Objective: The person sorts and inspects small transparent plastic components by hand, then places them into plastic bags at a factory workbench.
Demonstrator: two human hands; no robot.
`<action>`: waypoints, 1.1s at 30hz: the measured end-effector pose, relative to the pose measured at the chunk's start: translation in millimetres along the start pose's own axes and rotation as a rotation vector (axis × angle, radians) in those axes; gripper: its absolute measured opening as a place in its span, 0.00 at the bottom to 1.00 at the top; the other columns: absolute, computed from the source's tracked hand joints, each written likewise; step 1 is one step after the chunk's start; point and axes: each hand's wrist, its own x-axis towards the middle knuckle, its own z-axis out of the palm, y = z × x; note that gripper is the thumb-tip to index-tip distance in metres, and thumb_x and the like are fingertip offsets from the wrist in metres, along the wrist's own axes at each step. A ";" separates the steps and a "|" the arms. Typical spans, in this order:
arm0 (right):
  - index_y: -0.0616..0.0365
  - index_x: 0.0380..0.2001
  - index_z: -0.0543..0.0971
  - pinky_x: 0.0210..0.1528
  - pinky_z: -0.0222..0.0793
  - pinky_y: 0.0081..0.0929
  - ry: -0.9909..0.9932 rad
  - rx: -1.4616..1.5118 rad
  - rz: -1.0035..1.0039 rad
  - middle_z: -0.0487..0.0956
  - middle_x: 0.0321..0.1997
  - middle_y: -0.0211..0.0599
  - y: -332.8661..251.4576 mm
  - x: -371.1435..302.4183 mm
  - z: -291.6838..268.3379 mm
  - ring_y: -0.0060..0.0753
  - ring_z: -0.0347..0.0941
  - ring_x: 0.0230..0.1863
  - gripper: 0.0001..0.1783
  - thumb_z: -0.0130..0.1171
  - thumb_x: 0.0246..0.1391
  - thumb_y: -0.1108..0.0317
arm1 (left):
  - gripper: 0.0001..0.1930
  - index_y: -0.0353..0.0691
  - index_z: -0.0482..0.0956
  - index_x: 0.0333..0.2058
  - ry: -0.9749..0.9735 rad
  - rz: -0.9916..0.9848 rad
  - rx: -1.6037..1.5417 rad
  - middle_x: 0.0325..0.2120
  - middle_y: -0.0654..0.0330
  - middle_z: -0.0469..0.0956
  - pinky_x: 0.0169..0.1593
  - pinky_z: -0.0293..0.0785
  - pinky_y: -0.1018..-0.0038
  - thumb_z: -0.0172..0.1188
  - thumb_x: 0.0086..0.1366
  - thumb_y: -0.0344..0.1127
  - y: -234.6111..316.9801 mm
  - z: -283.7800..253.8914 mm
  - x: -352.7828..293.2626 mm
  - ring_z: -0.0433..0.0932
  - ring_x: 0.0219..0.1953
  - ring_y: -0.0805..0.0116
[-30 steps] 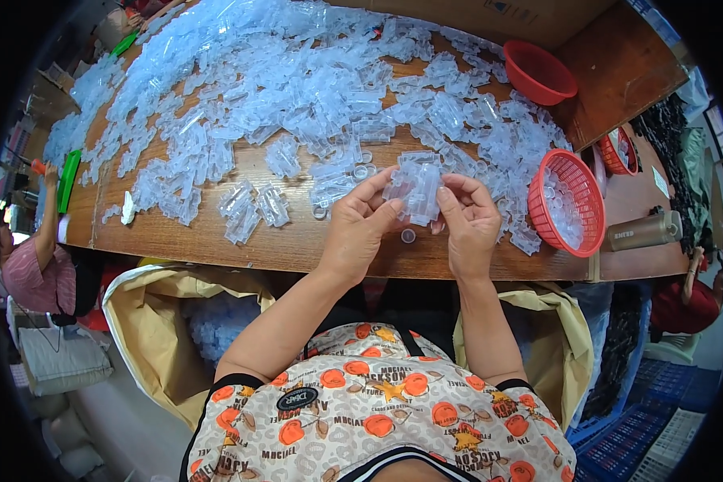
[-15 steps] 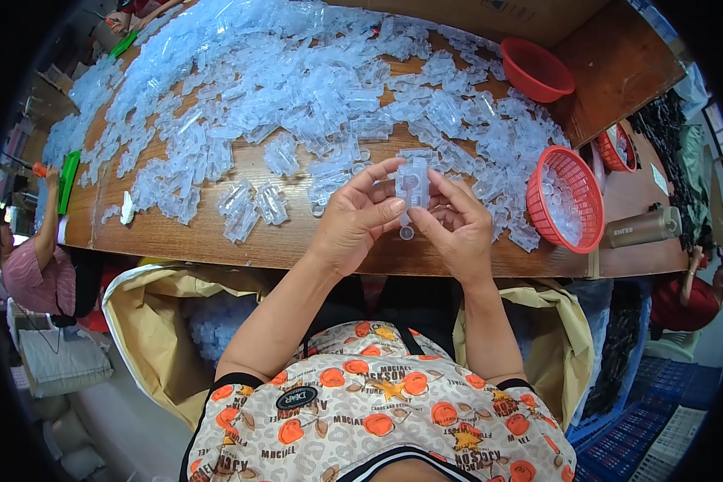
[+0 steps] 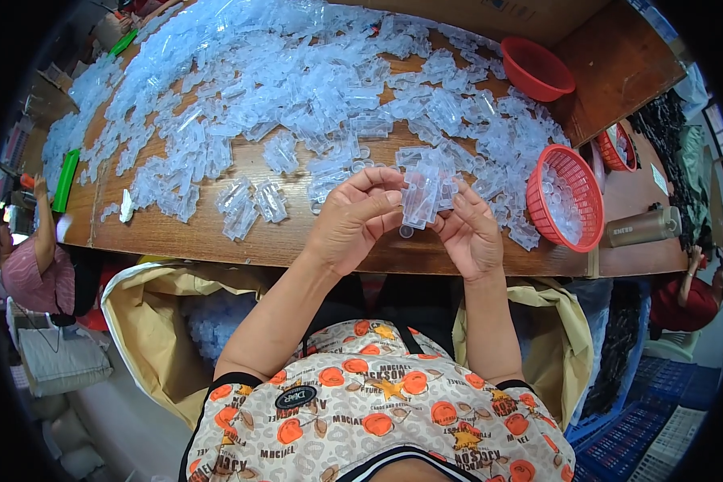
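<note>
Head view: the left hand (image 3: 350, 222) pinches a clear plastic molding (image 3: 419, 199) over the wooden table (image 3: 293, 244); the right hand's (image 3: 473, 234) grip is unclear. Small clear pieces (image 3: 560, 210) part-fill a red basket (image 3: 584, 185); heaped moldings (image 3: 297, 88) remain.

We see a brown wooden table (image 3: 297, 247) curving across the room, with an upright brown panel (image 3: 618, 68) at its far right corner. Pale grey floor (image 3: 149, 402) shows at lower left, and a pale green stool (image 3: 673, 349) stands at right. Bright light enters through a barred window (image 3: 716, 128).
</note>
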 end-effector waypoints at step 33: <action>0.64 0.47 0.80 0.36 0.74 0.21 0.255 -1.281 -0.629 0.78 0.45 0.40 3.1 -29.7 -11.4 0.25 0.77 0.36 0.21 0.66 0.46 0.80 | 0.16 0.34 0.68 0.50 0.062 -0.177 0.450 0.38 0.58 0.76 0.34 0.83 0.74 0.58 0.64 0.24 -26.2 -16.8 -20.5 0.80 0.35 0.72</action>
